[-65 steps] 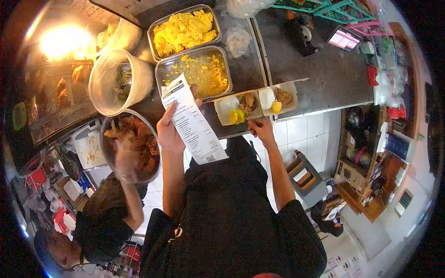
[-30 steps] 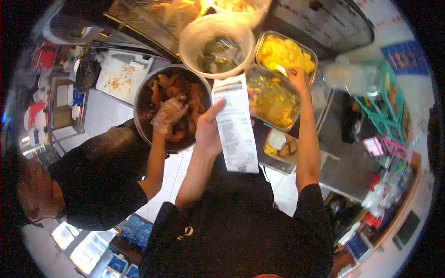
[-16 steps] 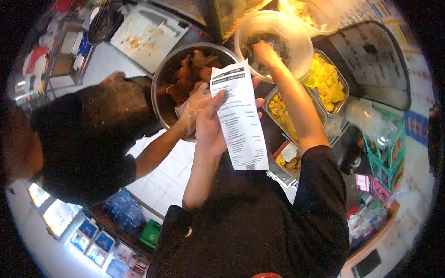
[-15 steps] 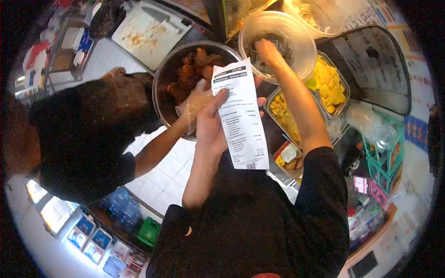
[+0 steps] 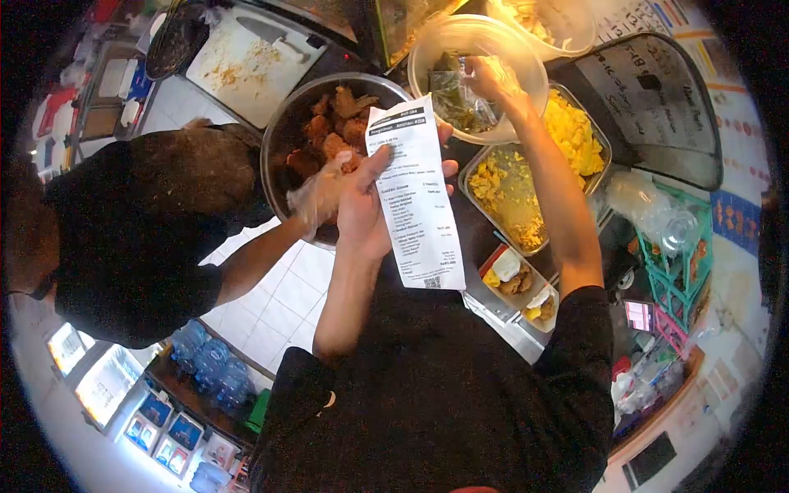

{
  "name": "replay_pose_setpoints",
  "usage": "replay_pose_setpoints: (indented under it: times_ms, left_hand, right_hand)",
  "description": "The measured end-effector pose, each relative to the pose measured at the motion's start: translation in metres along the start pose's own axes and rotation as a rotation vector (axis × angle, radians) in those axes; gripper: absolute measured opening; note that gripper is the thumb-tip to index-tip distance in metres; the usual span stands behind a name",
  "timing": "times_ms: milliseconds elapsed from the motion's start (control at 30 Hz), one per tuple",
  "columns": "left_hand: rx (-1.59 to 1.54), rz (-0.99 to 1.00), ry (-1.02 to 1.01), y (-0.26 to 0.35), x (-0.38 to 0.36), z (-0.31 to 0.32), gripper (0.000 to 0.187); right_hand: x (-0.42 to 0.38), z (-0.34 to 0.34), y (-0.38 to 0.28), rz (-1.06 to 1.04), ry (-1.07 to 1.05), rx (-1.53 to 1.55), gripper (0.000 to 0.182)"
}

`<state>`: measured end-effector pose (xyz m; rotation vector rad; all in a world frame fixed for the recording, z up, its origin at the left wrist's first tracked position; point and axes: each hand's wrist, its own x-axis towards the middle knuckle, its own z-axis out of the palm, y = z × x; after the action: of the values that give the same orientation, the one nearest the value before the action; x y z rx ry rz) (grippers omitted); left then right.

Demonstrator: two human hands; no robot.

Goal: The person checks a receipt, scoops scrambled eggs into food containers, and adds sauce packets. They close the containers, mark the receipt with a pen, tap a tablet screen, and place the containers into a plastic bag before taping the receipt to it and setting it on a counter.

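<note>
My left hand (image 5: 362,209) is closed on a long printed paper receipt (image 5: 415,205), thumb over its front and fingertips showing past its right edge. My right hand (image 5: 496,80) is inside a round clear plastic tub (image 5: 419,62), at its upper right. Its fingers are pinched at a small clear plastic packet (image 5: 448,85), partly hidden by the hand. More packets with dark green contents (image 5: 468,117) lie in the tub. Behind the receipt, a metal bowl (image 5: 275,140) holds pieces of brown fried chicken (image 5: 316,127).
At left, a co-worker's plastic-gloved hand (image 5: 320,197) reaches into the bowl. A metal tray (image 5: 485,218) of yellow food stands right of the receipt, with a food box (image 5: 493,283) nearer me. A cutting board (image 5: 246,70) with a knife (image 5: 271,33) lies upper left.
My right hand has lifted from among the packets toward the tub's right side, with a packet now showing at its fingers. The co-worker's gloved hand has shifted slightly. My left hand still holds the receipt.
</note>
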<state>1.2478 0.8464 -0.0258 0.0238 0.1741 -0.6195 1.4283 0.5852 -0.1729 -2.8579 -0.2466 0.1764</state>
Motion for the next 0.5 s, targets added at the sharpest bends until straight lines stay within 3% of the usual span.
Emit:
replay_pose_setpoints:
  times_ms: [33,100,133,200,267,300,333,400,433,467,500]
  left_hand:
    - [-0.015,-0.007,-0.001,-0.001,0.000,0.000,0.059]
    - [-0.023,-0.022,-0.005,-0.003,0.000,0.002,0.059]
    - [-0.019,-0.030,-0.007,-0.004,0.000,0.003,0.059]
    - [0.056,-0.008,0.028,-0.005,-0.002,0.004,0.059]
    - [0.038,0.006,0.044,-0.004,-0.004,0.005,0.060]
    - [0.030,0.007,0.050,-0.003,-0.005,0.005,0.061]
    - [-0.067,-0.004,0.034,-0.005,-0.006,0.009,0.061]
    - [-0.050,0.002,0.023,-0.004,-0.007,0.001,0.061]
    - [-0.045,0.009,0.017,-0.005,-0.007,-0.002,0.060]
    - [-0.038,0.016,0.012,-0.007,-0.007,-0.001,0.060]
    - [-0.146,-0.042,0.006,-0.009,-0.007,0.007,0.059]
  right_hand:
    - [-0.009,0.007,0.000,-0.051,-0.037,-0.043,0.026]
    - [-0.010,0.008,-0.001,-0.026,-0.497,-0.134,0.043]
    - [-0.012,0.014,-0.007,0.003,-0.583,-0.265,0.037]
    - [-0.018,0.024,0.000,0.029,-0.414,-0.186,0.041]
    - [-0.014,0.018,0.022,0.063,-0.126,0.402,0.040]
    - [-0.013,-0.011,0.018,0.217,-0.221,0.640,0.038]
    - [-0.028,-0.041,0.018,0.242,-0.289,1.045,0.033]
    - [-0.057,-0.076,0.021,0.217,-0.143,1.564,0.028]
    - [-0.074,-0.094,0.024,0.083,-0.090,1.613,0.024]
    - [-0.090,-0.102,0.038,0.131,-0.168,1.727,0.026]
    - [-0.109,-0.111,0.040,0.092,-0.074,1.729,0.027]
